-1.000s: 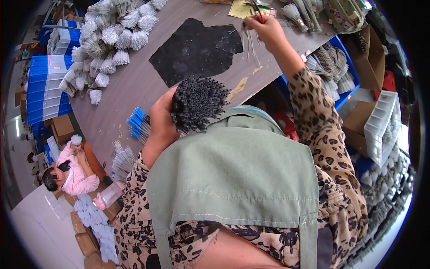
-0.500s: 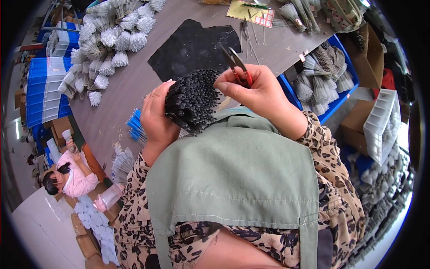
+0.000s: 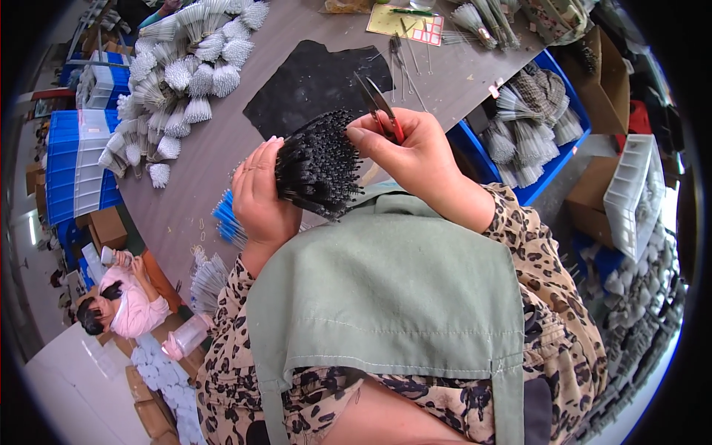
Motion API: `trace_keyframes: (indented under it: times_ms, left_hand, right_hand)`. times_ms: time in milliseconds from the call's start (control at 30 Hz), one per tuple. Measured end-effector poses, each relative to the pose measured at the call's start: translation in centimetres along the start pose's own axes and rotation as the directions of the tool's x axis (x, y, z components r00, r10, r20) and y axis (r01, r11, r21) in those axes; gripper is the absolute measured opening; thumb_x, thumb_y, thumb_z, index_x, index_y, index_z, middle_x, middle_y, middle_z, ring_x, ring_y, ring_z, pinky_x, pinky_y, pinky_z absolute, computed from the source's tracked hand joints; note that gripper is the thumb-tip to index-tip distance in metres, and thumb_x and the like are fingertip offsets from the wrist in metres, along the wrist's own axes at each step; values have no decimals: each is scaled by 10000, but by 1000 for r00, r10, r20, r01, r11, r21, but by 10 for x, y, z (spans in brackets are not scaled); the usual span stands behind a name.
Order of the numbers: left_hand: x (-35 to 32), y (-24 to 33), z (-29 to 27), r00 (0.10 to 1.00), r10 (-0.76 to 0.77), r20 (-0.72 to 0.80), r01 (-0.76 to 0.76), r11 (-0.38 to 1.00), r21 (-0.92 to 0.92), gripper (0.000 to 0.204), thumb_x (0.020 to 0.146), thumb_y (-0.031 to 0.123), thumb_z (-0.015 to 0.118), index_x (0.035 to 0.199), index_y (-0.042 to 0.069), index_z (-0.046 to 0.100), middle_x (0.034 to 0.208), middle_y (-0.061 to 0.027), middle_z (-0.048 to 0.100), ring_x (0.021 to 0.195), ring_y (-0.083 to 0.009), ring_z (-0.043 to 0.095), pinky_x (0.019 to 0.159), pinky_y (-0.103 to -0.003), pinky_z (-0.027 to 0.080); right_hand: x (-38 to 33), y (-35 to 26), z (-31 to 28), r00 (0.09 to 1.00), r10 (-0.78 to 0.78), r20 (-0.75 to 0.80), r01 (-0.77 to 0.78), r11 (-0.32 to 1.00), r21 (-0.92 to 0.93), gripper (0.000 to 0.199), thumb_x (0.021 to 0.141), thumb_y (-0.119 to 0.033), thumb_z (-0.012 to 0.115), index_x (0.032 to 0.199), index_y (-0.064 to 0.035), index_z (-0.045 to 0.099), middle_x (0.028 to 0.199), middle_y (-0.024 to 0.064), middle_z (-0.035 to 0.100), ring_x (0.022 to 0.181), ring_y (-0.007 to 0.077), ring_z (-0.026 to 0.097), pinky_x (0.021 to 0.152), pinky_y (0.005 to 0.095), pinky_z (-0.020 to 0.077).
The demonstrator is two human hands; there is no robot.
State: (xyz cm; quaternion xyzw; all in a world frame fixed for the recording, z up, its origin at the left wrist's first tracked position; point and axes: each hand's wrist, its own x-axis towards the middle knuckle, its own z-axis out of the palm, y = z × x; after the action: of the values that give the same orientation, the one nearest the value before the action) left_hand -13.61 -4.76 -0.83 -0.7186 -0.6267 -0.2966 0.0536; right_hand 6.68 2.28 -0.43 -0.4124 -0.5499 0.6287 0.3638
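Note:
My left hand (image 3: 261, 185) is wrapped round a thick bundle of thin black-bristled brushes (image 3: 319, 165), their tips fanned out toward my right. In my right hand (image 3: 415, 152) rests a pair of scissors with red handles (image 3: 398, 131), blades pointing up and away from me. The thumb and forefinger of that hand pinch together at the bundle's right edge; whether a single brush is between them is too small to tell. Beyond the bundle a black sheet (image 3: 311, 81) lies on the table (image 3: 178, 200). Beside my left wrist are blue-bristled brushes (image 3: 227, 216).
White-tipped brush bundles (image 3: 178, 74) pile up at the far left. A blue crate (image 3: 552, 167) of similar bundles stands at the right, near cardboard boxes (image 3: 593, 196). Several thin wire rods (image 3: 404, 70) lie by a yellow card (image 3: 386, 21). A person in pink (image 3: 133, 304) sits at the left.
My right hand with the scissors has moved slightly left, closer against the bundle. The bundle has tilted a little. At the left, the other person's hands have lowered.

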Motion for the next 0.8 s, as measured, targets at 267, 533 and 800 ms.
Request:
trace_keyframes:
  times_ms: [267, 533, 800]
  left_hand:
    - [-4, -2, -1, 999, 42, -9, -41, 997, 63, 349, 782, 66, 590, 1127, 17, 592, 1088, -138, 639, 1014, -310, 610, 908, -406, 427]
    - [-5, -4, -1, 998, 63, -12, -62, 994, 90, 335, 789, 66, 578, 1120, 22, 603, 1098, -134, 638, 1026, -302, 608, 921, -402, 428]
    - [-6, -1, 2, 999, 53, 8, -54, 994, 96, 328, 793, 68, 566, 1116, 24, 608, 1089, -130, 642, 1017, -299, 611, 915, -399, 432]
  right_hand:
    - [-2, -7, 6, 989, 145, 36, -149, 966, 211, 171, 839, -145, 688, 917, 7, 677, 755, -1, 648, 680, 59, 576, 623, 201, 459]
    - [2, 0, 8, 982, 189, 1, -188, 973, 131, 173, 822, -139, 702, 916, 4, 675, 772, 13, 652, 698, 65, 582, 653, 211, 470]
    - [0, 5, 10, 991, 128, -49, -126, 991, 44, 139, 826, -122, 693, 878, 4, 668, 769, 7, 647, 723, 53, 569, 688, 214, 471]
